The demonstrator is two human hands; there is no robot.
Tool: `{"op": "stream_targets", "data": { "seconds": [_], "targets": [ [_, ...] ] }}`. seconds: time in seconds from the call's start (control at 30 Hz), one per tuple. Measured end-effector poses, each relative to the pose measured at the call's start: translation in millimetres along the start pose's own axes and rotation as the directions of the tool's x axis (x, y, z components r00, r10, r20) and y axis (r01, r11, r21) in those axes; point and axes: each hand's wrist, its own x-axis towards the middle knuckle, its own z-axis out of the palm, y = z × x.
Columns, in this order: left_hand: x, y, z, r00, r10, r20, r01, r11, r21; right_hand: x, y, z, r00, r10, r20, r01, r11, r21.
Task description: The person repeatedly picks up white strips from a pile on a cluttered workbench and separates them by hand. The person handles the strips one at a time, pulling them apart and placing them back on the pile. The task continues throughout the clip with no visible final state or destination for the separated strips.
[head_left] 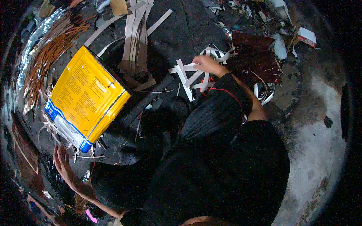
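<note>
My right hand (210, 66) reaches forward at the upper middle, its fingers closed on a pale strip. Several flat white strips (184, 81) lie crossed just left of and below it, and looped white strips (218, 52) curl beyond it. A red-orange thing (206, 82), partly hidden, sits under the right wrist. Down at the left, my left hand (63, 162) has its fingers stretched out, seemingly holding nothing. It is just below the lower corner of a big rectangular yellow tin (86, 94) with a blue and white band. Whether the fingertips touch the tin I cannot tell.
Long pale strips (135, 41) lie in a bundle at the upper middle. Rust-brown thin rods or strips (56, 49) are heaped at the far left. A dark reddish sheet (250, 56) and mixed scraps lie at the upper right. Worn grey concrete (313, 150) runs down the right.
</note>
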Motion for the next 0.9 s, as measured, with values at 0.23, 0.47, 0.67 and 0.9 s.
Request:
{"op": "stream_targets", "data": {
  "seconds": [0.23, 0.47, 0.67, 0.9],
  "targets": [
    [-12, 92, 38, 0.995, 0.093, -0.021, -0.092, 0.994, 0.061, -13, 24, 32, 0.962, -0.179, -0.206, 0.103, 0.937, -0.333],
    [-5, 173, 75, 0.95, 0.226, 0.215, -0.222, 0.974, -0.041, 9, -127, -126, 0.974, -0.228, -0.012, 0.211, 0.879, 0.427],
    [-21, 239, 148, 0.71, 0.544, 0.448, -0.412, 0.836, -0.363, 9, -318, -178, 0.74, -0.67, 0.048, 0.553, 0.648, 0.523],
    [6, 179, 63, 0.863, 0.176, 0.473, -0.154, 0.984, -0.086, 43, -344, -166, 0.722, -0.631, 0.283, 0.556, 0.773, 0.304]
  ]
}}
